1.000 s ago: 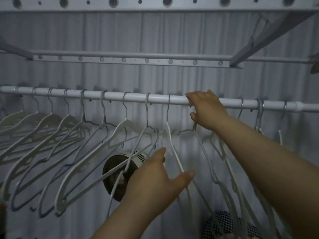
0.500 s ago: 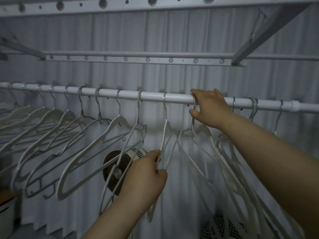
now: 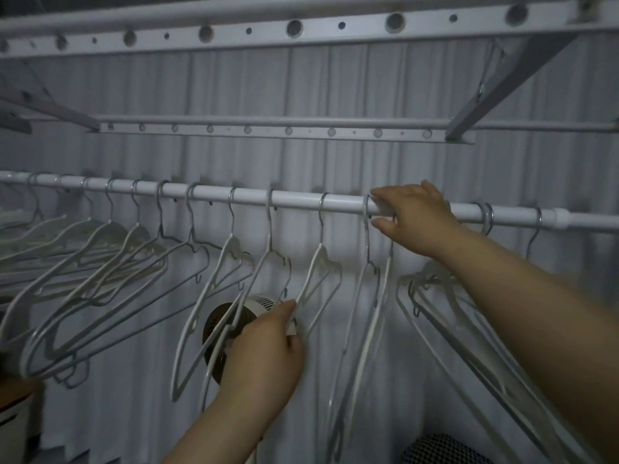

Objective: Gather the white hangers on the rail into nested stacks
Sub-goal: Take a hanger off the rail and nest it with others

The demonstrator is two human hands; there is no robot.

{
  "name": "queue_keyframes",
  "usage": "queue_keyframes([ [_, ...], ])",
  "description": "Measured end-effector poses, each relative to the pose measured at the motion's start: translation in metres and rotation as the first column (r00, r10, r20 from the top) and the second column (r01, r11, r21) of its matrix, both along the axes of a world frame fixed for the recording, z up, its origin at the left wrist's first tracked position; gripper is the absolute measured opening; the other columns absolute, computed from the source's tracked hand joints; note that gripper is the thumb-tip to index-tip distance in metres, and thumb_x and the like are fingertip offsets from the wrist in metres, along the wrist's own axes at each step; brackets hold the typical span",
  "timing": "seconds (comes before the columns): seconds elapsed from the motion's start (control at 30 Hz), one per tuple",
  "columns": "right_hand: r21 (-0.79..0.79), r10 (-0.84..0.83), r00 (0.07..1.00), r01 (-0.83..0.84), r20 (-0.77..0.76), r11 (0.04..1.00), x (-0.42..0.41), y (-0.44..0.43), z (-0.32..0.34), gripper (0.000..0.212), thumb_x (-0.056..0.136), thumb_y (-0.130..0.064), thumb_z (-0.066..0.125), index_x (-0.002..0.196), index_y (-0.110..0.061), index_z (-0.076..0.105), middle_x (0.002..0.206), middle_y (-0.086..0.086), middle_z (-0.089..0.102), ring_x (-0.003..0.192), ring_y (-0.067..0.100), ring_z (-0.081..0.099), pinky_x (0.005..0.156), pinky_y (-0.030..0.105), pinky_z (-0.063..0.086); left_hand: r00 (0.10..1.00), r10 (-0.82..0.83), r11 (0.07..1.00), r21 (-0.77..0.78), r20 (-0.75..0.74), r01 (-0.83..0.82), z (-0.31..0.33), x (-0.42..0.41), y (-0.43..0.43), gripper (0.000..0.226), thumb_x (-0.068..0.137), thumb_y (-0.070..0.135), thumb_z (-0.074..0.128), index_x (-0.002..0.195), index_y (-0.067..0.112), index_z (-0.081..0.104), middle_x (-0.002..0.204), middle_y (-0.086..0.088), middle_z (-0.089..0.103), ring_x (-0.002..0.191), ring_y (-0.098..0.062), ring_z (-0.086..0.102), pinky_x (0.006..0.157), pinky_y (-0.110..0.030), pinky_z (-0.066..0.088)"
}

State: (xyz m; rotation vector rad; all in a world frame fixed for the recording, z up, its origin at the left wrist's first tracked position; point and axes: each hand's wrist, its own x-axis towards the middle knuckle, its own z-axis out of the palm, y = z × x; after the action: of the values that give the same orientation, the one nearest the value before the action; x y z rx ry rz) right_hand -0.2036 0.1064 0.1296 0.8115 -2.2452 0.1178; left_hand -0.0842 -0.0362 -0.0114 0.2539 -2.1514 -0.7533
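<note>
A white rail (image 3: 294, 198) runs across the view with several white hangers on metal hooks. My left hand (image 3: 264, 349) grips the lower arm of one white hanger (image 3: 318, 262) near the middle of the rail. My right hand (image 3: 415, 219) is up at the rail, its fingers over the top and its thumb under, at the hooks of a hanger (image 3: 371, 296) and a bunch of hangers (image 3: 445, 306) that hang below my forearm. To the left, more hangers (image 3: 110, 262) hang spaced out and tilted.
A round fan (image 3: 231, 323) sits behind the hangers beside my left hand. Two perforated white bars (image 3: 288, 130) cross above the rail, with a slanted brace (image 3: 502, 82) at the upper right. A checked object (image 3: 442, 453) lies at the bottom right. Pleated curtain fills the back.
My left hand went from open to closed on the middle hanger's lower arm and keeps hold of it. The right hand stays at the rail. The view shifted slightly.
</note>
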Motion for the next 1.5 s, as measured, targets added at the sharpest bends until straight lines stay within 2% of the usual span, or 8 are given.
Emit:
queue_keyframes([
  [0.1, 0.003, 0.003, 1.000, -0.003, 0.008, 1.000, 0.001, -0.004, 0.001, 0.051, 0.091, -0.033, 0.049, 0.139, -0.021, 0.036, 0.142, 0.003, 0.045, 0.133, 0.025, 0.036, 0.117, 0.038, 0.007, 1.000, 0.015, 1.000, 0.000, 0.012, -0.015, 0.000, 0.000, -0.003, 0.047, 0.085, 0.005, 0.041, 0.129, 0.018, 0.051, 0.122, -0.006, 0.062, 0.108, -0.020, 0.058, 0.086, -0.025, 0.045],
  [0.3, 0.010, -0.004, 1.000, 0.004, 0.014, 1.000, -0.005, -0.010, 0.004, 0.046, 0.090, -0.035, 0.052, 0.131, -0.019, 0.043, 0.134, 0.004, 0.052, 0.126, 0.026, 0.040, 0.116, 0.039, 0.012, 0.999, 0.026, 0.999, -0.021, 0.023, -0.026, 0.003, 0.000, -0.006, 0.053, 0.086, 0.005, 0.040, 0.136, 0.023, 0.043, 0.134, 0.001, 0.054, 0.120, -0.015, 0.052, 0.092, -0.019, 0.041],
  [0.67, -0.014, 0.027, 1.000, -0.027, -0.013, 1.000, -0.010, -0.018, 0.004, 0.048, 0.088, -0.036, 0.054, 0.131, -0.017, 0.043, 0.125, 0.005, 0.057, 0.120, 0.026, 0.046, 0.114, 0.038, 0.016, 0.997, 0.054, 0.999, -0.008, 0.046, -0.054, 0.001, 0.001, -0.012, 0.053, 0.086, 0.005, 0.041, 0.136, 0.023, 0.042, 0.133, 0.001, 0.056, 0.121, -0.015, 0.052, 0.094, -0.020, 0.040],
  [0.87, -0.049, 0.036, 0.999, -0.037, -0.012, 0.998, -0.011, -0.020, 0.005, 0.050, 0.086, -0.036, 0.058, 0.128, -0.014, 0.043, 0.120, 0.008, 0.058, 0.115, 0.027, 0.049, 0.114, 0.036, 0.017, 0.999, 0.037, 0.999, -0.023, 0.028, -0.037, 0.002, 0.004, -0.014, 0.054, 0.086, 0.007, 0.040, 0.135, 0.030, 0.044, 0.128, 0.006, 0.060, 0.112, -0.011, 0.057, 0.083, -0.016, 0.040],
  [1.07, -0.053, 0.040, 0.999, -0.040, -0.001, 0.998, -0.011, -0.031, 0.006, 0.047, 0.085, -0.037, 0.059, 0.122, -0.012, 0.044, 0.114, 0.009, 0.061, 0.108, 0.028, 0.053, 0.112, 0.036, 0.019, 0.999, 0.023, 0.999, -0.031, 0.042, -0.022, 0.002, 0.007, -0.023, 0.053, 0.085, 0.010, 0.041, 0.132, 0.034, 0.046, 0.119, 0.007, 0.065, 0.105, -0.012, 0.060, 0.084, -0.023, 0.046],
  [1.23, -0.032, 0.046, 0.999, -0.047, -0.025, 0.998, -0.011, -0.038, 0.005, 0.047, 0.085, -0.037, 0.059, 0.123, -0.013, 0.046, 0.116, 0.007, 0.060, 0.108, 0.026, 0.053, 0.107, 0.035, 0.024, 1.000, 0.019, 1.000, -0.016, 0.011, -0.019, 0.001, 0.008, -0.033, 0.048, 0.086, 0.013, 0.043, 0.128, 0.034, 0.048, 0.103, 0.009, 0.068, 0.092, -0.008, 0.062, 0.071, -0.021, 0.045],
  [1.37, -0.015, 0.052, 0.998, -0.053, -0.033, 0.998, -0.012, -0.041, 0.006, 0.048, 0.086, -0.036, 0.058, 0.126, -0.013, 0.045, 0.121, 0.007, 0.058, 0.111, 0.027, 0.052, 0.106, 0.034, 0.027, 1.000, 0.026, 1.000, -0.002, -0.010, -0.026, 0.001, 0.009, -0.038, 0.045, 0.087, 0.014, 0.044, 0.127, 0.033, 0.050, 0.110, 0.011, 0.067, 0.103, -0.008, 0.061, 0.083, -0.023, 0.044],
  [1.5, -0.014, 0.054, 0.998, -0.054, -0.026, 0.998, -0.010, -0.043, 0.005, 0.048, 0.087, -0.032, 0.057, 0.128, -0.012, 0.045, 0.123, 0.009, 0.056, 0.112, 0.028, 0.051, 0.106, 0.035, 0.027, 1.000, 0.011, 1.000, -0.021, -0.014, -0.012, 0.000, 0.011, -0.042, 0.042, 0.088, 0.016, 0.044, 0.126, 0.033, 0.051, 0.112, 0.012, 0.066, 0.102, -0.006, 0.060, 0.076, -0.019, 0.040],
])
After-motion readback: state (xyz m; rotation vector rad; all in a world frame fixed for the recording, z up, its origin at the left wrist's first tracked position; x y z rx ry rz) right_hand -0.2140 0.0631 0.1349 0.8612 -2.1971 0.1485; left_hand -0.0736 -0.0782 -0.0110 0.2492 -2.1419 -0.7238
